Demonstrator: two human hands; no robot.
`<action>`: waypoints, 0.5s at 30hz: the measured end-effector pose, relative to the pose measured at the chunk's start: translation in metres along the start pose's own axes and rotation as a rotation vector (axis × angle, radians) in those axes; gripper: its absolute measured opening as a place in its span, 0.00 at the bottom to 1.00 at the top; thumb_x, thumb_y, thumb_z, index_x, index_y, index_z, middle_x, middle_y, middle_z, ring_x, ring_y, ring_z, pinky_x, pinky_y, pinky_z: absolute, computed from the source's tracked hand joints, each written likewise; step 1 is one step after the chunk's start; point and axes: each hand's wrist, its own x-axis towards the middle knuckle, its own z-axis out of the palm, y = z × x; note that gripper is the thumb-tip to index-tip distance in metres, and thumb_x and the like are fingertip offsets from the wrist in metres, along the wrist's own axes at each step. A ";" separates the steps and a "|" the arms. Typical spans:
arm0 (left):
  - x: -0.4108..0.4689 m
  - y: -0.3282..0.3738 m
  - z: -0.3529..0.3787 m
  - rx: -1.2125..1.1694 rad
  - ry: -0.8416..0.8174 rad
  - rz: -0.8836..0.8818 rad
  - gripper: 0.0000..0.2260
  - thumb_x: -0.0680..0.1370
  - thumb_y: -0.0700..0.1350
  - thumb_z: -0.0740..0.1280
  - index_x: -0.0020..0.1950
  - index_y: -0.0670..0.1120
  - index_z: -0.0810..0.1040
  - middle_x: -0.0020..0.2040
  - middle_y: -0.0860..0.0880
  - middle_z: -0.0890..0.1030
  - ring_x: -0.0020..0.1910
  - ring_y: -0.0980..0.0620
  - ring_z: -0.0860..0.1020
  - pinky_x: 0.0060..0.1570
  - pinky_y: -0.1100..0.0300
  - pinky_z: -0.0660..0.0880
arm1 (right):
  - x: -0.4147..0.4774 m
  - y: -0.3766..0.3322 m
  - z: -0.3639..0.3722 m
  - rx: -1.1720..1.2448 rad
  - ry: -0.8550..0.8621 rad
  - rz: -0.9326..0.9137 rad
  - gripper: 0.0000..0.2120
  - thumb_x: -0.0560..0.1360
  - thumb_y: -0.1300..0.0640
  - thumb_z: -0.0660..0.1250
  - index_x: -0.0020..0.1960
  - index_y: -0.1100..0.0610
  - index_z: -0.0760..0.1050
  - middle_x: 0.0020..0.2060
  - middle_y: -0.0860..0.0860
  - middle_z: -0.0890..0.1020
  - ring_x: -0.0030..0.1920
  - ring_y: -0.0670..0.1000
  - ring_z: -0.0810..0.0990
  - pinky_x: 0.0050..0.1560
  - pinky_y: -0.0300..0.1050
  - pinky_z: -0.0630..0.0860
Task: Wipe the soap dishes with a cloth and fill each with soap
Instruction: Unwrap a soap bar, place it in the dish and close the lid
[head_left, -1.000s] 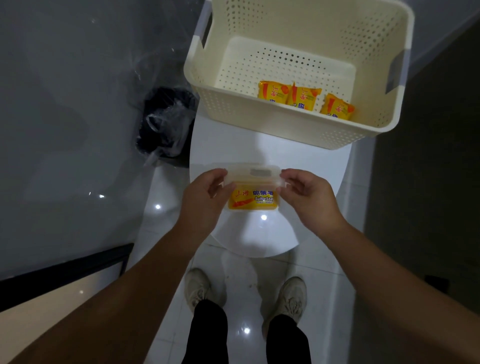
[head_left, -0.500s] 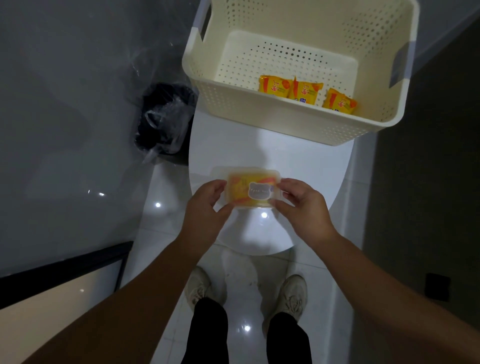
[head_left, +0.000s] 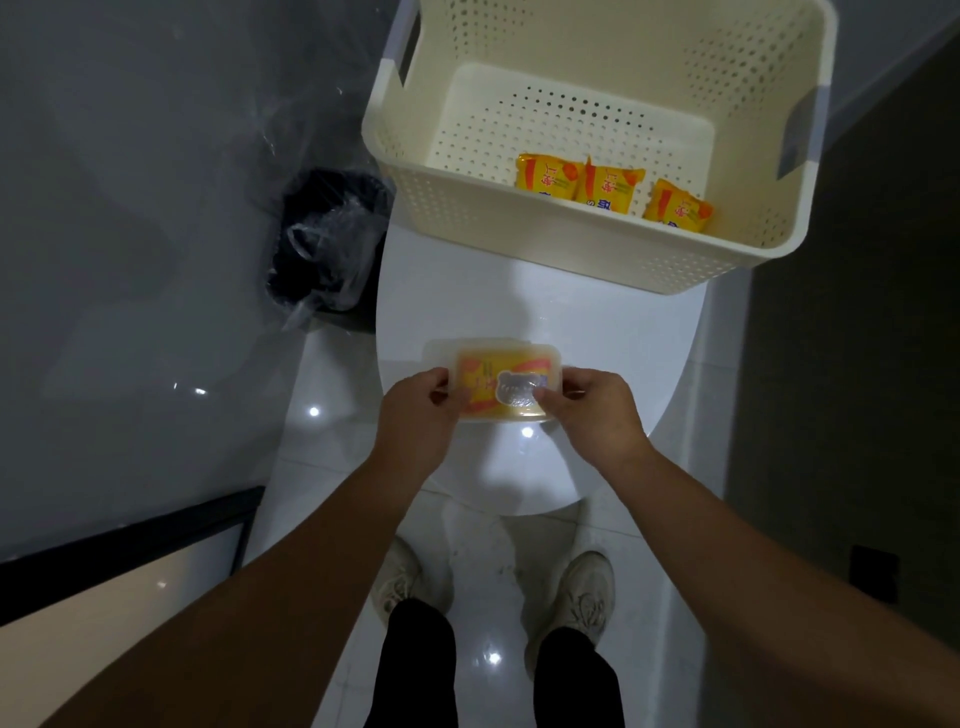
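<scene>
At the centre, the left hand (head_left: 415, 410) and right hand (head_left: 592, 410) each close their grip on 1 end of a lidded translucent soap dish (head_left: 493, 358) above the white toilet lid (head_left: 597, 332). A yellow soap packet (head_left: 480, 384) shows through the dish. At 1 o'clock a cream perforated basket (head_left: 571, 249) holds 3 more soap packets (head_left: 608, 189). A black bin (head_left: 332, 244) stands at 10 o'clock.

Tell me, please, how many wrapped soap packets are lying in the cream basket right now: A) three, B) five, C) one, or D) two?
A: three yellow soap packets lie in a row by the near wall of the basket; a fourth sits apart in the soap dish, which the left hand and right hand hold.
</scene>
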 end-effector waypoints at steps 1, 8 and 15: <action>0.001 0.000 0.000 -0.008 0.010 -0.008 0.06 0.76 0.44 0.67 0.45 0.42 0.82 0.38 0.48 0.81 0.38 0.53 0.77 0.35 0.65 0.67 | 0.001 0.001 0.000 0.011 0.003 0.016 0.06 0.73 0.60 0.71 0.47 0.61 0.82 0.40 0.61 0.84 0.33 0.49 0.78 0.28 0.28 0.70; 0.000 0.003 -0.001 -0.087 0.067 -0.030 0.08 0.76 0.46 0.68 0.52 0.44 0.82 0.46 0.51 0.83 0.46 0.54 0.80 0.42 0.65 0.72 | -0.005 -0.004 0.001 0.145 0.059 0.052 0.05 0.71 0.61 0.72 0.43 0.63 0.80 0.38 0.59 0.83 0.34 0.52 0.81 0.34 0.35 0.75; -0.019 0.039 -0.027 -0.244 0.078 -0.026 0.12 0.76 0.42 0.69 0.58 0.41 0.78 0.51 0.50 0.80 0.49 0.56 0.78 0.41 0.77 0.72 | -0.031 -0.029 -0.021 0.290 0.096 0.039 0.09 0.70 0.60 0.74 0.48 0.59 0.78 0.40 0.50 0.82 0.41 0.49 0.82 0.43 0.40 0.77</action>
